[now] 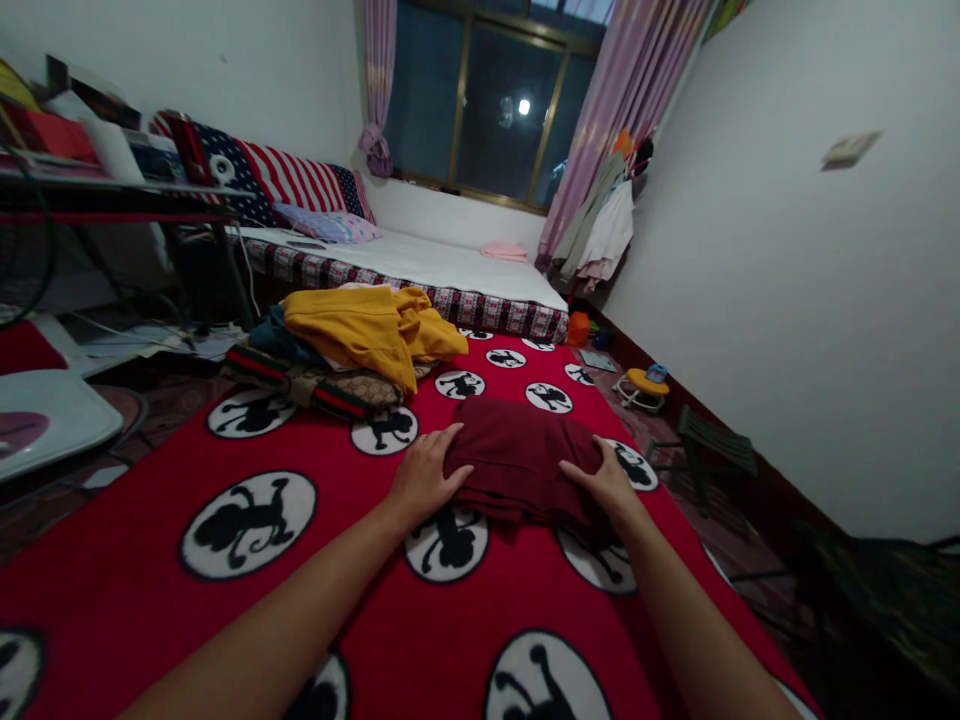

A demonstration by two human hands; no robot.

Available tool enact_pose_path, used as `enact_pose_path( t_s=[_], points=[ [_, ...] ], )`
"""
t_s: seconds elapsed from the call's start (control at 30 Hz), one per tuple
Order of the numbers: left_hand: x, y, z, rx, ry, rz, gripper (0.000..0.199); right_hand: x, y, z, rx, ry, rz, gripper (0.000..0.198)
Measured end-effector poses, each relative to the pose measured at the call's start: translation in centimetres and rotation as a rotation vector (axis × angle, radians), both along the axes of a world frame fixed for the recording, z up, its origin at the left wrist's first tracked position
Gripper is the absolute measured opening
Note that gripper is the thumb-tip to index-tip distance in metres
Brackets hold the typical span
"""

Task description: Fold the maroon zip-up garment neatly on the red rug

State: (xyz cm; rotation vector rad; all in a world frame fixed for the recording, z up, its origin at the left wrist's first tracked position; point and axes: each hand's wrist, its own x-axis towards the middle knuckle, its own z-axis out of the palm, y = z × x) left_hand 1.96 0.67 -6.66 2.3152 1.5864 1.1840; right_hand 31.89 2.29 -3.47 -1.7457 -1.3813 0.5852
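Note:
A folded maroon garment [525, 455] lies on a red blanket [360, 600] printed with black monkey figures in white circles. My left hand [426, 472] grips its left side, thumb over the near edge and fingers along the side. On the opposite side my right hand [606, 482] has its thumb on top of the cloth, with some fingers hidden beyond the edge. Layers of cloth show along the near edge, where a small corner hangs out. Beyond my left hand is a pile of clothes, with a yellow garment [360, 325] on top of a brown patterned piece [360, 388].
A bed [435, 262] with a white top stands under the window. At the left are a cluttered desk [112, 190] and a white chair [52, 425]. Along the right wall are a small yellow-topped stool [643, 383] and a dark folding stool [712, 445].

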Motion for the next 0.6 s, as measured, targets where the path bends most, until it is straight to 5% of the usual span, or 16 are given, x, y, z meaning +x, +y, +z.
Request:
enact_pose_path(
  t_s=[0.23, 0.43, 0.6],
  points=[
    [0.7, 0.1, 0.0, -0.057, -0.117, -0.083, 0.058, -3.0, -0.9, 1.4, -0.027, 0.206, 0.141, 0.084],
    [0.9, -0.3, 0.7, -0.085, -0.234, -0.140, 0.033, -2.6, -1.1, 1.2, 0.110, 0.426, 0.029, 0.061],
    [4.4, -2.8, 2.6, -0.267, -0.549, -0.278, 0.023, -2.0, -1.4, 5.8, 0.221, 0.687, -0.067, 0.064]
  ],
)
